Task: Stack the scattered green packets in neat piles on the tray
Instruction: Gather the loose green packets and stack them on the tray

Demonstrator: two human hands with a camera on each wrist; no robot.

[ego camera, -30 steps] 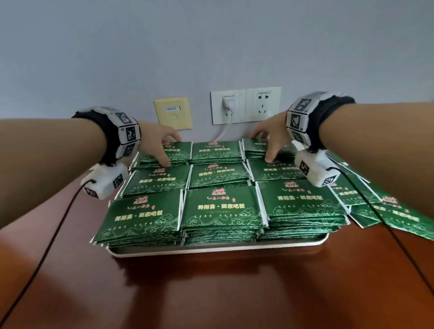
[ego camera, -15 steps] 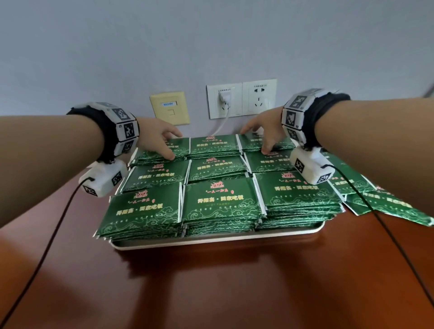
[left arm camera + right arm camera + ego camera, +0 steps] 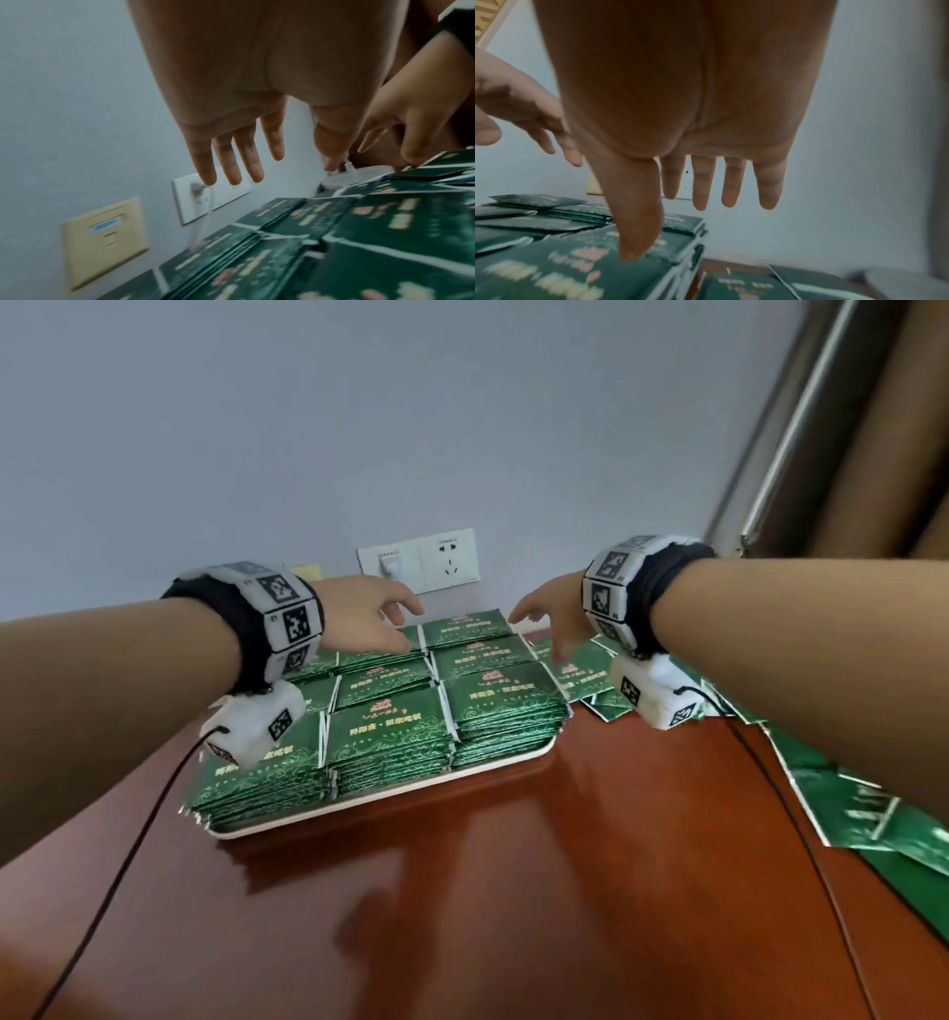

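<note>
Green packets point(image 3: 390, 737) lie in neat piles on a white tray point(image 3: 390, 801) that stands on the brown table. My left hand point(image 3: 375, 621) hovers above the far piles with straight fingers point(image 3: 231, 162), holding nothing. My right hand point(image 3: 552, 618) hangs beyond the tray's far right corner, its fingers point(image 3: 703, 182) spread and empty. Scattered green packets point(image 3: 585, 672) lie on the table right of the tray, under my right wrist. More loose packets point(image 3: 847, 798) run along the right edge of the table.
A grey wall stands close behind the tray, with a white socket plate point(image 3: 426, 562) that has a plug in it and a yellow plate point(image 3: 102, 239). A curtain point(image 3: 873, 428) hangs at the far right. A brown table point(image 3: 513, 891) stretches in front of the tray.
Both hands have lifted off the far piles and now hover with fingers spread. The view has swung to the right, so the tray sits left of centre and the curtain shows.
</note>
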